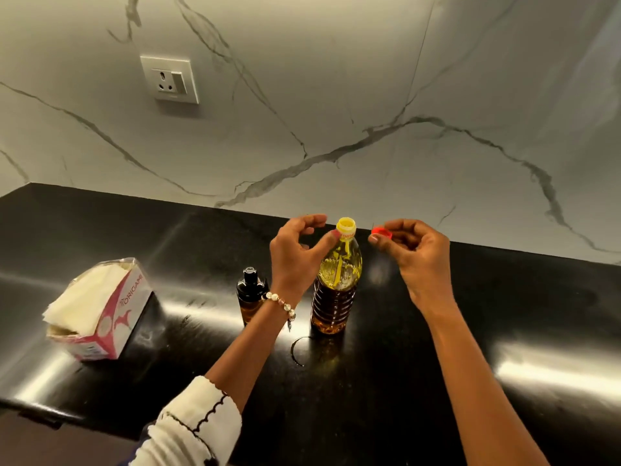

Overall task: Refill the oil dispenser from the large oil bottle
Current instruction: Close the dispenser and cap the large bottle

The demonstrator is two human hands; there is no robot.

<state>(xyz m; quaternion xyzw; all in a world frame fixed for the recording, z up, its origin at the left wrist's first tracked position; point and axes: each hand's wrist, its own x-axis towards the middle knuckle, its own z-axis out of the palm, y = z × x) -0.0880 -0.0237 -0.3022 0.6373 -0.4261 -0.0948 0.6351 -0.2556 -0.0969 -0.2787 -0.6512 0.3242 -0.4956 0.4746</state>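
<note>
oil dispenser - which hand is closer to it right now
Left. The left hand hovers just above and right of the oil dispenser, thumb at the large oil bottle neck. The right hand holds the red cap beyond the bottle.

The tissue box point(100, 307) reads "ORIGAMI" in pink letters; small print on the oil bottle point(336, 280) neck band seems illegible.

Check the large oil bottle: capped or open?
Open. The large oil bottle shows a bare yellow neck; the right hand pinches the red cap beside it.
</note>
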